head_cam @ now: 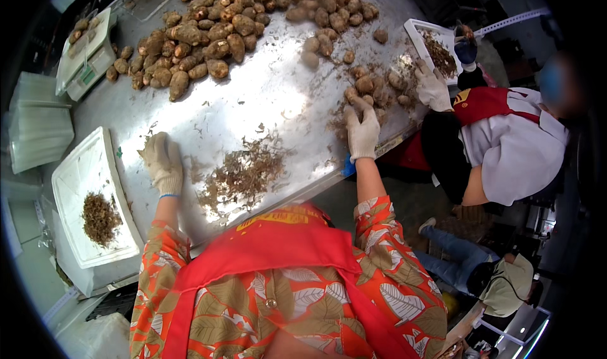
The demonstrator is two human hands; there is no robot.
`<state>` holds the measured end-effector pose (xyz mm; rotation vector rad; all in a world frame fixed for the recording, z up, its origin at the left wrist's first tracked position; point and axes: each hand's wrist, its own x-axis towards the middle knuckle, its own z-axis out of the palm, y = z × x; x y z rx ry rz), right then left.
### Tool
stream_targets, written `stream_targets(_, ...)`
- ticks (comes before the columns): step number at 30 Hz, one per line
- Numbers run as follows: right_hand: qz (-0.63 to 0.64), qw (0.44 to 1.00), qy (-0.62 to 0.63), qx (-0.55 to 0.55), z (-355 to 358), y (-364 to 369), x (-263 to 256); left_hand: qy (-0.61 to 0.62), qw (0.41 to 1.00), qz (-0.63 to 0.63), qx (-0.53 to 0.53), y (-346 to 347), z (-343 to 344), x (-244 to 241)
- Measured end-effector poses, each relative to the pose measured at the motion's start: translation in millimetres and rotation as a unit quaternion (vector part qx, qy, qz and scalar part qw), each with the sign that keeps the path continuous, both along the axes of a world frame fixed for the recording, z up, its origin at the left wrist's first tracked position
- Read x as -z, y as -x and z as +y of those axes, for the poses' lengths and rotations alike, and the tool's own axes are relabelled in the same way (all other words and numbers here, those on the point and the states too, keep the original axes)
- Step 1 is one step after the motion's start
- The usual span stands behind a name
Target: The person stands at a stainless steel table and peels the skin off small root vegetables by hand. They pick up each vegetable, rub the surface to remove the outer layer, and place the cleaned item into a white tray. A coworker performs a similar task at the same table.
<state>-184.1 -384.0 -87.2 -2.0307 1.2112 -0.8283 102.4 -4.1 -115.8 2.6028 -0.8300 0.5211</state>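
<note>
My left hand (162, 164), in a cream knitted glove, rests palm down on the metal table (199, 117). Its fingertips are turned from view, so whatever may lie under them is hidden. To its right is a loose heap of brown fibrous peelings (244, 171). My right hand (363, 129), gloved alike, reaches to a small group of soil-covered taro corms (372, 85) near the table edge. Its thumb and fingers are apart, with the fingertips beside the nearest corms. Whether they touch one is not clear.
Across the far side spreads a large pile of taro corms (204, 41). A white foam tray (106, 169) with peelings, a scale (87, 55) and stacked clear containers (40, 122) stand left. At right, a co-worker's gloved hand (432, 86) is near another foam tray (417, 29).
</note>
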Motion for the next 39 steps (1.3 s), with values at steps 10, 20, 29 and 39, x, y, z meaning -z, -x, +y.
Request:
stream_targets(10, 0.307, 0.949, 0.046, -0.048, -40.1, -40.0, -18.0, 0.023, 0.999, 0.031, -0.003, 5.9, -2.3, -6.1)
stream_targets(20, -0.168, 0.928, -0.297, -0.149, 15.2, -28.3, -32.4, 0.042, 0.997, 0.057, -0.016, 7.8, -0.6, -8.2)
stream_targets(29, -0.176, 0.899, -0.335, -0.218, 68.0, -19.5, -50.8, 0.063, 0.995, 0.074, 0.009, 4.0, 0.6, -19.7)
stream_targets(39, -0.188, 0.865, -0.339, -0.318, 135.7, -24.8, -104.0, 0.303, 0.86, 0.4, 0.095, 81.0, -10.4, -99.3)
